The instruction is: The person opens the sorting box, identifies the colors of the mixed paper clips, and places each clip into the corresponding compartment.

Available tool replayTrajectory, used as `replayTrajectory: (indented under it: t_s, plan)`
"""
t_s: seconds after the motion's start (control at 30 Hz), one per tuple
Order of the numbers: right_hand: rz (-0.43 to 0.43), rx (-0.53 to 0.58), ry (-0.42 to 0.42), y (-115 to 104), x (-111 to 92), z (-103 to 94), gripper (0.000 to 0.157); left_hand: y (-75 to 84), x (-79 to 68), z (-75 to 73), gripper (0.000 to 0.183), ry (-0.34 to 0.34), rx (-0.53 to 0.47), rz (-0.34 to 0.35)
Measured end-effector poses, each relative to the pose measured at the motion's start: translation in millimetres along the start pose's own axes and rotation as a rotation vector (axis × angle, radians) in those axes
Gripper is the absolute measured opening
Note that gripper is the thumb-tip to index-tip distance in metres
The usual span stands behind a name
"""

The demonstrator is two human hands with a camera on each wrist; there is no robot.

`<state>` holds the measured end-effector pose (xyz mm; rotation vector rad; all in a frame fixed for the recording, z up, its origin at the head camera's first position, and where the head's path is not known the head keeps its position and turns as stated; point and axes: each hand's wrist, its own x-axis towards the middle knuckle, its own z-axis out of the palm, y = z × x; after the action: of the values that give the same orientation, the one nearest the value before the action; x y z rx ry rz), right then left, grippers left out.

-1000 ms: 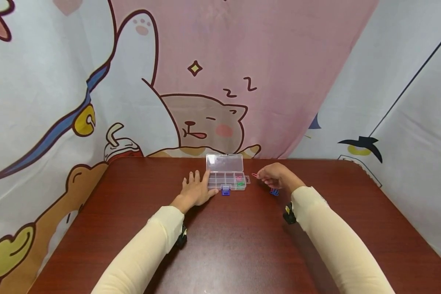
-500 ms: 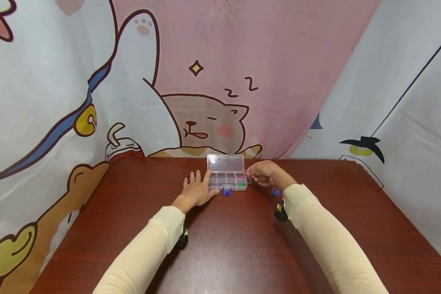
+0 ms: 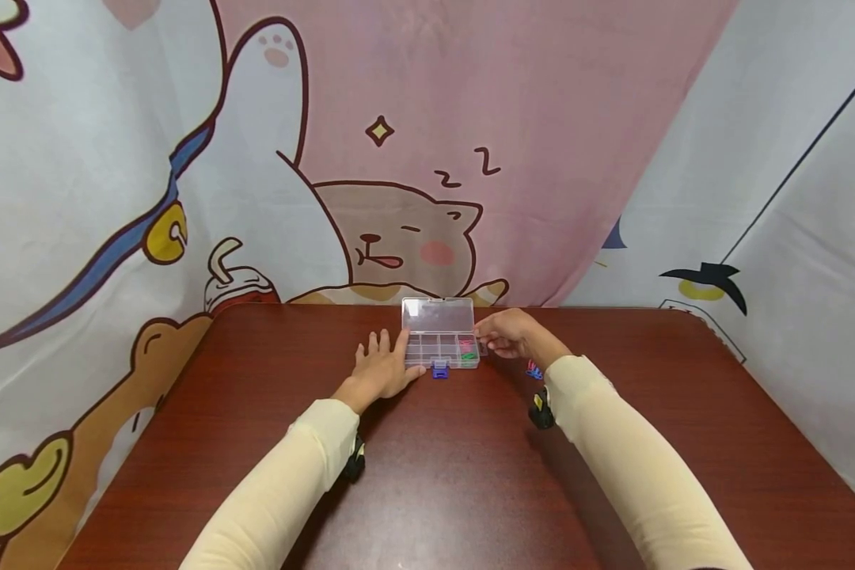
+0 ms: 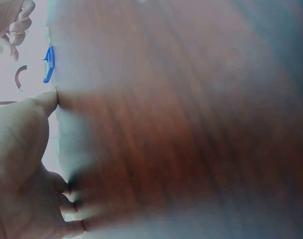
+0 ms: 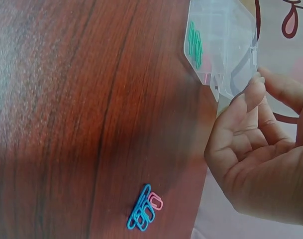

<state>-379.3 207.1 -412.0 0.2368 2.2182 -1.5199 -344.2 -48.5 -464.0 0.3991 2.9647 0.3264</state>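
Blue and pink clips [image 3: 534, 370] are seen at four o'clock of the open box [image 3: 427, 349]. Its nine-o'clock side is touched by the left hand [image 3: 381, 372], fingers spread; at three, whether anything is pinched by the right hand [image 3: 511, 334] cannot be told.

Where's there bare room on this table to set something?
The brown wooden table is bare between the cream fabric sleeves, in front of the clear plastic compartment box; left of the left hand; and right of the right sleeve. Crowded: the box's right end, with the right hand and loose blue and pink paper clips nearby.
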Motion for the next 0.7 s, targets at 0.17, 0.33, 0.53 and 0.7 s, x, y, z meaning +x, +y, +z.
replayTrajectory:
  t_s: [0.17,0.33,0.53,0.7]
  plan:
    - [0.013,0.000,0.004,0.1,-0.5,-2.3,0.033,-0.5,0.0,0.7,0.083,0.007,0.000,-0.004]
    - [0.028,0.007,0.003,1.5,-0.8,-4.2,0.031,-0.4,0.1,1.5,0.083,0.010,-0.001,-0.001]
    - [0.039,0.018,0.017,5.0,-2.3,-6.8,0.032,0.2,-0.5,1.1,0.082,0.010,-0.006,0.001]
    - [0.051,0.028,0.034,7.2,-4.0,-10.6,0.014,0.5,-0.7,0.1,0.082,0.009,-0.009,0.001]
